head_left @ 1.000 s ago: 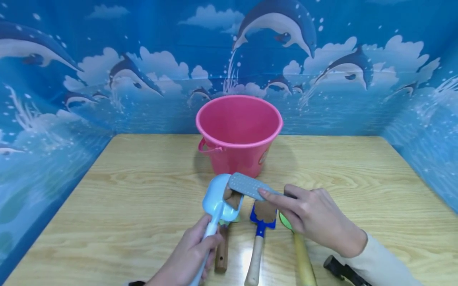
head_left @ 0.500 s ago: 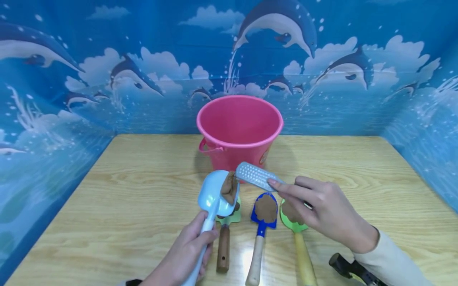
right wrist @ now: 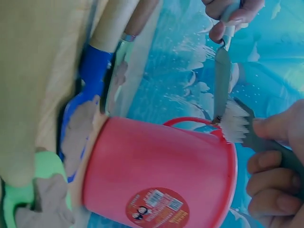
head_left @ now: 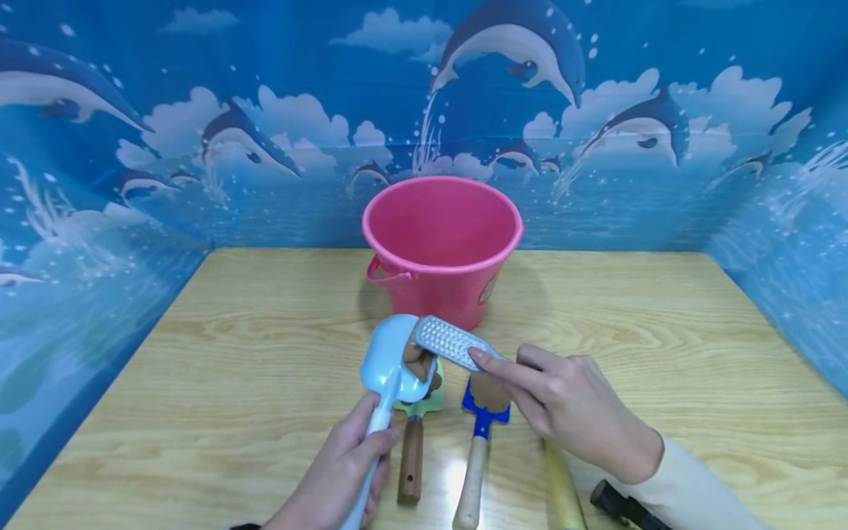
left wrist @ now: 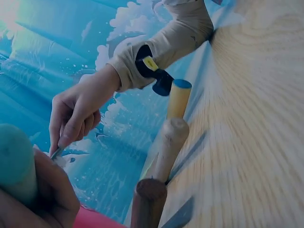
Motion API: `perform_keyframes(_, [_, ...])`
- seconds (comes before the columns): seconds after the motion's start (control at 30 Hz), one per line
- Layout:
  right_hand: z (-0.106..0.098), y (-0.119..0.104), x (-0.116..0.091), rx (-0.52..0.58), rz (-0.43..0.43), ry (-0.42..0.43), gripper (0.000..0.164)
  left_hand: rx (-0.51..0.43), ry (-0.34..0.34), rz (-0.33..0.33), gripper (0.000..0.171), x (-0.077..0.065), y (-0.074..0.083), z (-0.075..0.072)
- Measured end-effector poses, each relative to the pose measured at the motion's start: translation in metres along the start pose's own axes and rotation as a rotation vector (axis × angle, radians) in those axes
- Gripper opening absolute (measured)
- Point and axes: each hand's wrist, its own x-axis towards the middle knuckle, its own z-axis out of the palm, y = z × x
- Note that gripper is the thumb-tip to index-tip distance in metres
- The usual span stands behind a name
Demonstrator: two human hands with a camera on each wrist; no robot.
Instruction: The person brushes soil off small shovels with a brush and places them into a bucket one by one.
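Observation:
My left hand (head_left: 341,464) grips the handle of a light blue toy shovel (head_left: 383,357), its scoop raised over the table. Brown sand-like material (head_left: 419,364) is stuck at the right side of that scoop. Between thumb and fingers my right hand (head_left: 576,408) holds a small grey brush (head_left: 450,342), forefinger stretched along its dotted back. White bristles (right wrist: 234,124) show in the right wrist view, right at the shovel's edge. The brush head overlaps the brown material in the head view. Behind both tools stands a pink bucket (head_left: 430,298).
Below lie a pale green shovel (head_left: 411,460) with a brown handle, a blue shovel (head_left: 482,427) and a bright green one (right wrist: 50,164) with a yellow handle. Brown material lies on their blades. A dolphin-print cloth (head_left: 298,184) encloses the table's back and sides.
The brush lifted off to the right half a second ago and is back over the brown material. The blue shovel has shifted slightly left since one second ago.

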Motion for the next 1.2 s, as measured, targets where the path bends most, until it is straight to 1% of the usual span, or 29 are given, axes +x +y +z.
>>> perform_keyframes(0.1, [-0.004,0.002,0.0,0.008,-0.002,-0.014,0.046,-0.037,-0.008,-0.013,0.025,-0.001,0.002,-0.002])
perform_keyframes(0.2, [-0.006,0.003,0.001,0.053,0.016,-0.004,0.042,-0.087,-0.025,-0.025,0.026,-0.001,0.003,-0.003])
perform_keyframes(0.27, [-0.007,0.003,0.001,0.095,0.037,0.027,0.039,-0.109,-0.02,-0.023,0.025,-0.002,0.004,-0.004])
perform_keyframes(0.37, [-0.006,0.003,0.004,0.153,0.059,0.103,0.035,-0.123,0.007,-0.018,0.022,-0.003,0.004,-0.006])
perform_keyframes(0.43, [-0.003,0.002,0.007,0.169,0.037,0.128,0.033,-0.126,0.026,-0.025,0.02,-0.004,0.004,-0.006])
perform_keyframes(0.5, [0.002,-0.001,0.012,0.177,-0.001,0.106,0.033,-0.139,0.04,-0.047,0.021,-0.006,0.003,-0.007])
perform_keyframes(0.6, [0.01,-0.006,0.018,0.139,-0.061,0.029,0.035,-0.136,0.053,-0.065,0.023,-0.007,0.0,-0.005])
perform_keyframes(0.67, [0.014,-0.009,0.021,0.104,-0.079,0.009,0.037,-0.122,0.076,-0.063,0.023,-0.009,-0.002,-0.004])
perform_keyframes(0.77, [0.019,-0.012,0.024,0.035,-0.097,0.037,0.035,-0.088,0.126,-0.034,0.021,-0.011,-0.005,-0.004])
perform_keyframes(0.8, [0.02,-0.013,0.026,0.024,-0.098,0.051,0.037,-0.082,0.142,-0.025,0.02,-0.012,-0.006,-0.004])
perform_keyframes(0.87, [0.022,-0.014,0.027,0.001,-0.097,0.064,0.047,-0.079,0.168,-0.011,0.019,-0.013,-0.007,-0.004])
perform_keyframes(0.93, [0.022,-0.014,0.028,-0.016,-0.083,0.059,0.057,-0.086,0.176,-0.003,0.019,-0.014,-0.008,-0.004])
perform_keyframes(1.0, [0.022,-0.014,0.029,-0.02,-0.06,0.046,0.061,-0.099,0.176,-0.006,0.019,-0.014,-0.008,-0.004])
perform_keyframes(1.1, [0.025,-0.013,0.03,-0.021,-0.047,0.031,0.059,-0.107,0.175,-0.014,0.019,-0.014,-0.009,-0.004])
perform_keyframes(1.2, [0.029,-0.013,0.034,-0.021,-0.051,0.029,0.058,-0.103,0.193,-0.03,0.02,-0.015,-0.011,-0.006])
